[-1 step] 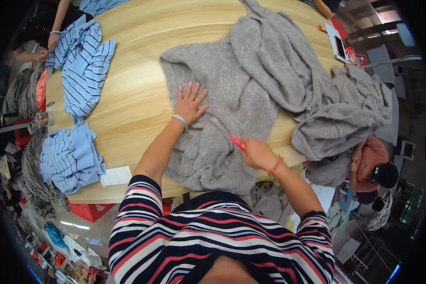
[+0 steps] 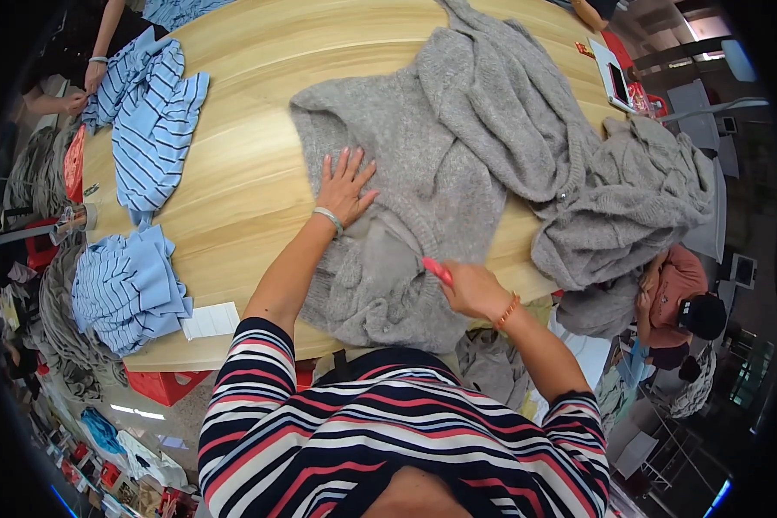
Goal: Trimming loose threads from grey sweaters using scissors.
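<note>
A grey fuzzy knit sweater lies spread over the table in front of me. My left hand rests flat on it, fingers extended and a bracelet at the wrist. Over the bunched near part of the knit, my right hand is closed around a small pink tool. Only one end of that tool pokes out of my fist, toward the left, so its exact kind cannot be made out. Whether its tip touches the knit is unclear.
More grey knitwear is heaped at the right edge of the wooden table. Blue striped garments lie at the left, where another person's hands hold one. A white paper and a phone lie near the edges.
My right hand has shifted slightly, and the pink tool's end points a little more upward. The left hand stays in place on the knit.
</note>
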A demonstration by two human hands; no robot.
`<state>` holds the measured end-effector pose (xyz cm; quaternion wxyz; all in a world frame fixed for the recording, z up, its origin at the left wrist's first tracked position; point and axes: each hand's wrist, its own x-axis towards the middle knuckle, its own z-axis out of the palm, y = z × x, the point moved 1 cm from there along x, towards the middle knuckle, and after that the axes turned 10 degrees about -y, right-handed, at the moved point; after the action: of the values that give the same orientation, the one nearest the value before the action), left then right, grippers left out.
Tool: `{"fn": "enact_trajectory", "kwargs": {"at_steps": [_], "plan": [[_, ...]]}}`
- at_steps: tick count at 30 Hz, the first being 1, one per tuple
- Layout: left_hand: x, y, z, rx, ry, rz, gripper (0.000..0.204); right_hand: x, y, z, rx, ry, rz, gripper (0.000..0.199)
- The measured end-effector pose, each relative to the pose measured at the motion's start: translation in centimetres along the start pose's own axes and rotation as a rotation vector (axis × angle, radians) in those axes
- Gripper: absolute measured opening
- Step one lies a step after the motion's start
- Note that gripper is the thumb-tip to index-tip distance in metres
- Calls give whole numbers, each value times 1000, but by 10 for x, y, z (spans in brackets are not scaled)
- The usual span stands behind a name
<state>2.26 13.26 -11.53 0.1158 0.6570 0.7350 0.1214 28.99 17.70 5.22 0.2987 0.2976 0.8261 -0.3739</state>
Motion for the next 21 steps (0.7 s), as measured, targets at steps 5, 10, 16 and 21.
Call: {"fn": "enact_trajectory", "kwargs": {"at_steps": [5, 10, 16, 21], "plan": [[-3, 13, -2, 6, -35, -80, 52, -54, 11, 14, 129, 62, 16, 28], [-38, 112, -39, -200, -402, -67, 100, -93, 48, 39, 239, 347, 125, 30], [-75, 94, 15, -318, -394, -18, 71, -113, 48, 67, 183, 309, 228, 28], [-109, 135, -123, -1005, -717, 353, 60, -136, 65, 94, 118, 309, 294, 25]]}}
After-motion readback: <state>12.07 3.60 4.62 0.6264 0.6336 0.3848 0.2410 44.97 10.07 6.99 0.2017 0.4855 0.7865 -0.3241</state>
